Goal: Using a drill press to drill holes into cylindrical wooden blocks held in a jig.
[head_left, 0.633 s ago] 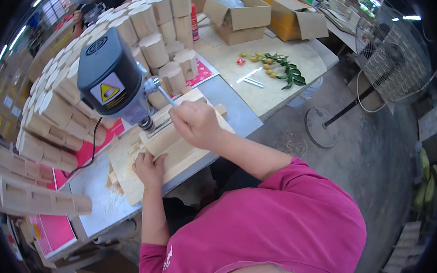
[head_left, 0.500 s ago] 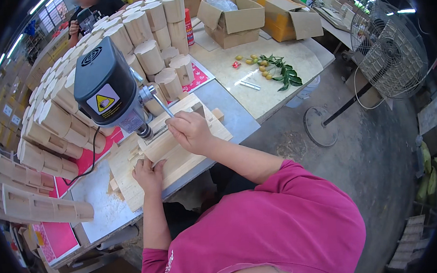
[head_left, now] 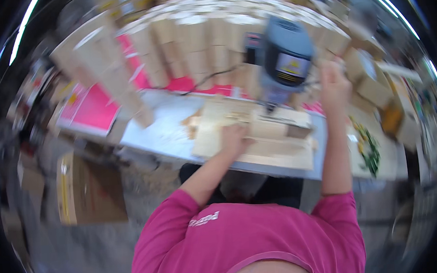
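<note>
Frame is motion-blurred. We see a flat pale wooden workpiece (head_left: 258,136) lying on a wide light wooden board (head_left: 279,153) on the grey desk (head_left: 163,130), right under the grey-blue drill press head (head_left: 284,57). Its long axis runs left-right across the desk, parallel to the near edge. Left hand (head_left: 236,138) lies on it, fingers pressed flat. Right hand (head_left: 334,82) is raised beside the press head; we cannot tell whether its fingers grip anything. Stacked pale wooden blocks (head_left: 197,37) behind.
</note>
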`<action>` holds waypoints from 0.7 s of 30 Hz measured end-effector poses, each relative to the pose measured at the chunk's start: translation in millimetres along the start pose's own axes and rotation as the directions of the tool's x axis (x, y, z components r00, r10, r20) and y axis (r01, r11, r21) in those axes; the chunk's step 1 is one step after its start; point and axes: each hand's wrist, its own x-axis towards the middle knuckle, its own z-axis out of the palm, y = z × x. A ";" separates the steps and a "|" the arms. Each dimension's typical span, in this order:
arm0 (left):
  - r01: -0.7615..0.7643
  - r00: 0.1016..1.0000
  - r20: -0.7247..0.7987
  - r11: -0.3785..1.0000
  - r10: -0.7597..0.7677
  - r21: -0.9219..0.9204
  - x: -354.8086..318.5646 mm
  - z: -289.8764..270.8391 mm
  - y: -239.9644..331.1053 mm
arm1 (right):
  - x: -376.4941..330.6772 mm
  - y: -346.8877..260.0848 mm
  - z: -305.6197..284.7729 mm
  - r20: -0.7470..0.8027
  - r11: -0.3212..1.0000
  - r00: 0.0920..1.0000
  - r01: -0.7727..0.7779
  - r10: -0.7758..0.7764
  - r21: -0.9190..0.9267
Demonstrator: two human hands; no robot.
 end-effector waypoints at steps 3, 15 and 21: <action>0.041 0.993 0.105 0.997 -0.048 0.069 -1.1 -0.3 8.9 | 48.7 45.1 23.3 0.043 0.944 0.962 0.272 -0.269 -0.185; 0.370 0.909 0.268 0.915 -0.320 -0.161 7.9 -0.3 7.9 | -36.6 121.0 34.8 0.595 0.864 0.790 -0.397 0.150 0.308; 0.373 0.914 0.288 0.870 -0.285 -0.323 9.6 -4.3 4.6 | -111.4 103.1 15.6 0.796 0.967 0.605 -0.197 -0.009 0.161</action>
